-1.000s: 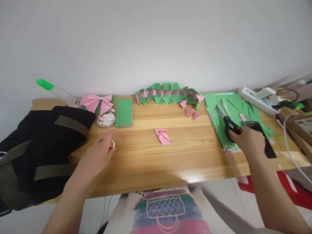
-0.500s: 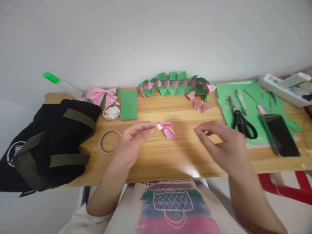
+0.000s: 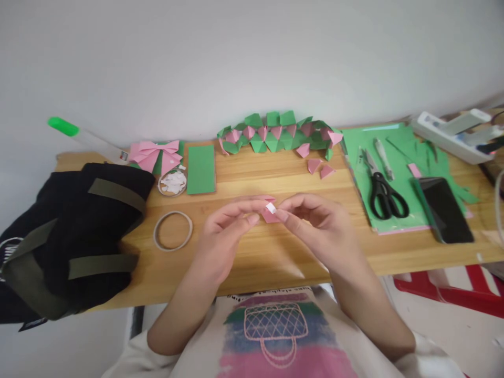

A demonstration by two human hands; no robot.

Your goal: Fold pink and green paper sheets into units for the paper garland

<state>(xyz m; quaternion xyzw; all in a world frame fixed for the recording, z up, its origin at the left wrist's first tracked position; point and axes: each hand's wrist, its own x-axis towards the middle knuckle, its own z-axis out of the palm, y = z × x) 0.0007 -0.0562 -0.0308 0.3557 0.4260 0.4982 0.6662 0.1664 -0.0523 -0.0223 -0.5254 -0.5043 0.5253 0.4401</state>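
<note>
Tab (image 3: 271, 208), white, and folded pink paper (image 3: 270, 218) are both right of the tape ring (image 3: 156, 232). Right hand (image 3: 321, 226) pinches the tab; left hand (image 3: 220, 236) stands narrow, its hold undetermined.

- We are seeing white lettering (image 3: 8, 254) on the black bag (image 3: 90, 226), cut off by the left edge, unreadable.
- We are finding black lettering (image 3: 277, 294) on the shirt (image 3: 275, 336), too blurred to read surely.
- We are not managing to read the tiny label (image 3: 123, 156) on the clear tube (image 3: 98, 144).
</note>
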